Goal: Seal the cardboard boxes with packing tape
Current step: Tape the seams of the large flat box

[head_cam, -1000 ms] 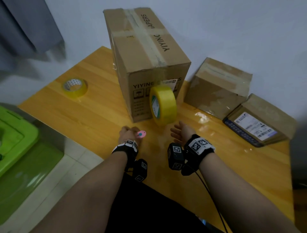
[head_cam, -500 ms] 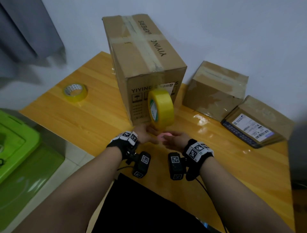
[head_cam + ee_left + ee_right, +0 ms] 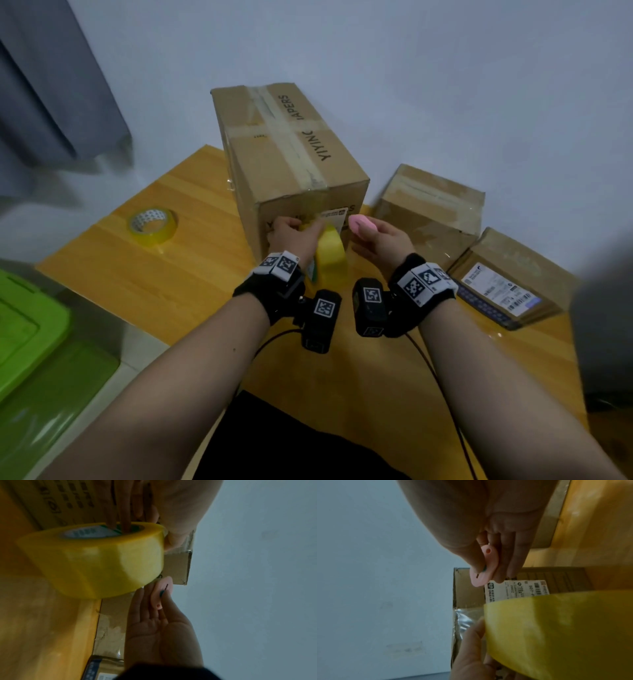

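A tall cardboard box point(image 3: 291, 150) with old tape crossing its top stands at the back of the wooden table point(image 3: 164, 274). My left hand point(image 3: 291, 236) grips a big yellow tape roll point(image 3: 330, 260) against the box's near face, fingers through its core point(image 3: 123, 524) and thumb on the rim. A clear strip of tape point(image 3: 462, 622) runs from the roll up the box face. My right hand point(image 3: 380, 236) pinches a small pink cutter point(image 3: 363, 224) beside the roll, near the box's white label point(image 3: 517, 591); the cutter point(image 3: 485, 568) has a thin blade slot.
A smaller tape roll point(image 3: 153, 224) lies flat at the table's left. Two smaller cardboard boxes point(image 3: 431, 202) point(image 3: 507, 277) sit at the right, the nearer one with a shipping label. A green bin point(image 3: 27, 329) stands on the floor at the left. A grey curtain point(image 3: 51, 85) hangs at the far left.
Both hands rose from the table toward the box. The pink cutter passed from my left hand to my right, and my left hand took hold of the yellow roll.
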